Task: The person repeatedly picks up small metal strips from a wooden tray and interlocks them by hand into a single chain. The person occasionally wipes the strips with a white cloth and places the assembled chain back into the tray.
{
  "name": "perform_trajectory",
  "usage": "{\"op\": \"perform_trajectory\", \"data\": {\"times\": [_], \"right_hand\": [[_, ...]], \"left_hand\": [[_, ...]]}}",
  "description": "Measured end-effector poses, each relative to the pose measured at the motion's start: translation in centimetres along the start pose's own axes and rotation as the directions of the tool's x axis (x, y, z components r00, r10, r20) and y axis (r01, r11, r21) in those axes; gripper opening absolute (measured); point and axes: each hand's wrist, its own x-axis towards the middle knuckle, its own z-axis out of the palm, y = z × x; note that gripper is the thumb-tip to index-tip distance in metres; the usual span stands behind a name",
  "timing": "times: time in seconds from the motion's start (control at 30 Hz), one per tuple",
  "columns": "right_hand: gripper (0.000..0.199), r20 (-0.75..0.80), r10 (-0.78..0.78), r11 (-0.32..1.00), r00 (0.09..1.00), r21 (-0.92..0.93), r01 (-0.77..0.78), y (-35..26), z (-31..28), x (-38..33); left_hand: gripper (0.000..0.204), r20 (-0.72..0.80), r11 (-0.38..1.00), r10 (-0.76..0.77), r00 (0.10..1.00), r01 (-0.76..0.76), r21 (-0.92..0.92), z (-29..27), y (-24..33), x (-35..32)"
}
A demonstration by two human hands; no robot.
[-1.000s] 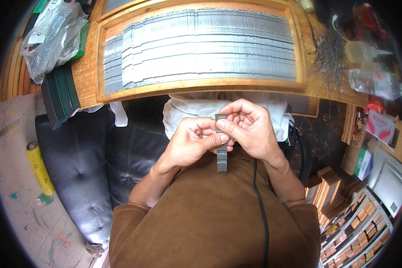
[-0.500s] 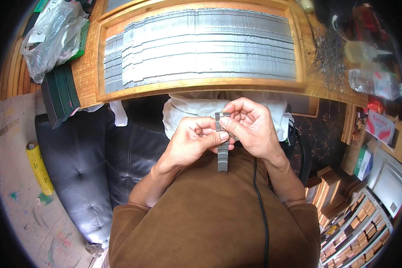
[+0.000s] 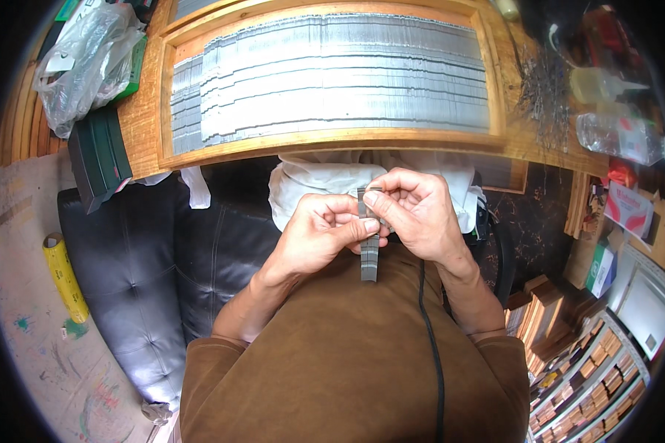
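A narrow grey strip (image 3: 369, 267) with crosswise dark and light bands hangs upright between my hands, in front of my brown shirt. My left hand (image 3: 321, 230) pinches its middle between thumb and fingers. Around its upper end, my right hand (image 3: 414, 210) is closed, thumb against the fingertips. Whether the strip is one piece or a thin stack, I cannot tell. My fingers hide part of its upper half. Beyond my hands, a wooden tray (image 3: 332, 140) holds a tightly packed row of thin silvery-grey strips (image 3: 332, 81), with similar dark lines running across them.
At the left of the wooden bench lie a clear plastic bag (image 3: 89, 63) and a dark green box (image 3: 100, 159). Thin wires (image 3: 547, 96) and a plastic bottle (image 3: 621, 138) are at the right. A black padded seat (image 3: 133, 258) stands to my left, beside a yellow roll (image 3: 65, 277).
My right fingertips have shifted slightly left and down. The short end that stood apart beside the strip's top now lies against it. My left hand has barely moved.
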Motion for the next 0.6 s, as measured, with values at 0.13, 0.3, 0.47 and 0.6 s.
{"op": "perform_trajectory", "data": {"times": [0.13, 0.3, 0.47, 0.6], "right_hand": [[0.015, 0.004, -0.004, 1.0, 1.0, -0.027, 0.004, 0.0, 0.0, 0.0], [0.015, -0.007, -0.002, 0.999, 1.0, -0.039, 0.002, 0.0, -0.1, 0.0], [0.013, -0.047, -0.015, 1.0, 0.999, 0.001, 0.015, 0.1, -0.2, -0.2], [0.011, -0.103, -0.125, 0.991, 0.987, -0.067, 0.118, -0.7, -1.8, -0.8]], "left_hand": [[0.016, -0.007, 0.999, -0.018, 1.0, 0.018, 0.03, 0.0, 0.2, 0.0], [0.016, -0.003, 1.0, -0.007, 1.0, 0.007, 0.03, 0.0, 0.1, 0.1], [0.017, -0.001, 1.0, 0.007, 1.0, -0.007, -0.003, 0.0, -0.4, 0.3], [0.022, -0.088, 0.992, -0.005, 0.996, -0.007, -0.129, 0.6, 0.0, 0.2]]}}
